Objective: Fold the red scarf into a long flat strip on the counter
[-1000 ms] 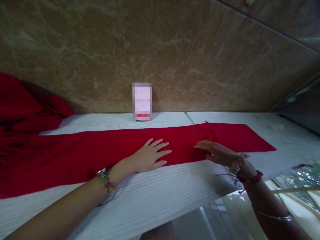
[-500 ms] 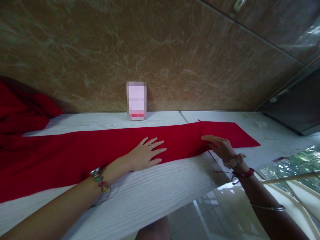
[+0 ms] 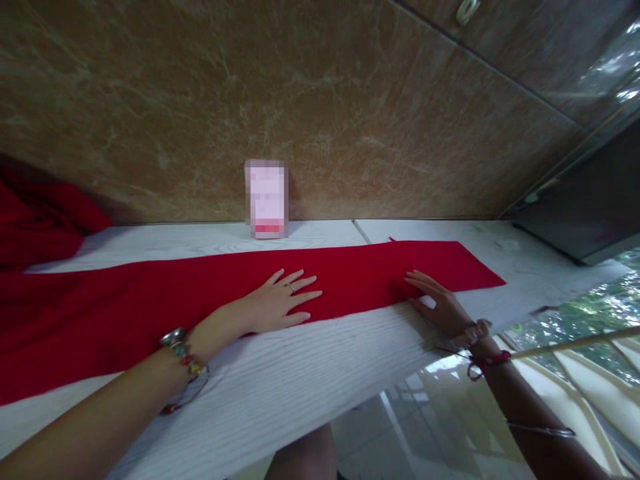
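Observation:
A long strip of red cloth (image 3: 350, 277) lies flat along the white wood-grain surface, with a slanted end at the right. My left hand (image 3: 280, 300) rests palm down on its middle, fingers spread; a ring and a beaded bracelet show on that arm. Over the cloth's lower edge near the right end is my right hand (image 3: 437, 300), fingers extended and thumb apart, nothing held. Whether its fingertips press the cloth is hard to tell. At the far left the cloth runs into a bunched red heap (image 3: 45, 213).
Against the brown marbled wall (image 3: 325, 120) stands a pink-white box (image 3: 269, 200), its face blurred. A dark panel (image 3: 575, 200) is at the right end. Below the front edge are a tiled floor (image 3: 390, 433) and a railing (image 3: 575, 347) at right.
My right hand's fingers have straightened and its thumb has come away from them. My left hand stays flat on the cloth. The whole view has shifted slightly.

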Demonstrator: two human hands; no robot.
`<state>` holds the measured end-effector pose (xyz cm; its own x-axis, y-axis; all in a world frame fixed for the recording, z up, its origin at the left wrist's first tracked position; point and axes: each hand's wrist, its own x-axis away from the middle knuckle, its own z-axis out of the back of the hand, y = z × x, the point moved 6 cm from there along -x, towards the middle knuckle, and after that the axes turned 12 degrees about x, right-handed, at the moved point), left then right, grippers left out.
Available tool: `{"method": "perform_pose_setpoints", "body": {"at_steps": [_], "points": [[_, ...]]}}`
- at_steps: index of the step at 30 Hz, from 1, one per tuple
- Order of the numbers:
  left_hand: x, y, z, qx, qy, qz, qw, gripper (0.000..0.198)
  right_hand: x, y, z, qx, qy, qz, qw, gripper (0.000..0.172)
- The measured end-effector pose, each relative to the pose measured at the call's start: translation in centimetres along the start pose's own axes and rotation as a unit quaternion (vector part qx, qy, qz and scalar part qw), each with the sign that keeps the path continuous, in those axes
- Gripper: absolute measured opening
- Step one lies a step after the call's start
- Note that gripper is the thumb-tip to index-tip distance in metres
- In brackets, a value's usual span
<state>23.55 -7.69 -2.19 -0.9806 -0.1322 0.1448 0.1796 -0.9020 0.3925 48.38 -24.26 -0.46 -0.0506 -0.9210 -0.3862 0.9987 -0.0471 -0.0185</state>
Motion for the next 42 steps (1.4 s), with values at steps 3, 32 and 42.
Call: {"method": "perform_pose_setpoints", "body": {"at_steps": [3,32,42], "points": [[0.1,-0.3,0.1,-0.001,-0.008,0.002,1.0,0.05,0.6,1.2,-0.5,0.024,-0.017,-0.017,0.999,0.039],[0.4,-0.8,0.2,-0.035,0.026,-0.019,0.999,0.05,-4.8,-5.7,-5.3,0.093,-0.215,0.006,0.972,0.046],[0.4,-0.9,0.2,-0.028,0.026,-0.02,0.999,0.05,-3.5,-6.0,-4.3,0.063,-0.244,0.053,0.966,0.052]]}}
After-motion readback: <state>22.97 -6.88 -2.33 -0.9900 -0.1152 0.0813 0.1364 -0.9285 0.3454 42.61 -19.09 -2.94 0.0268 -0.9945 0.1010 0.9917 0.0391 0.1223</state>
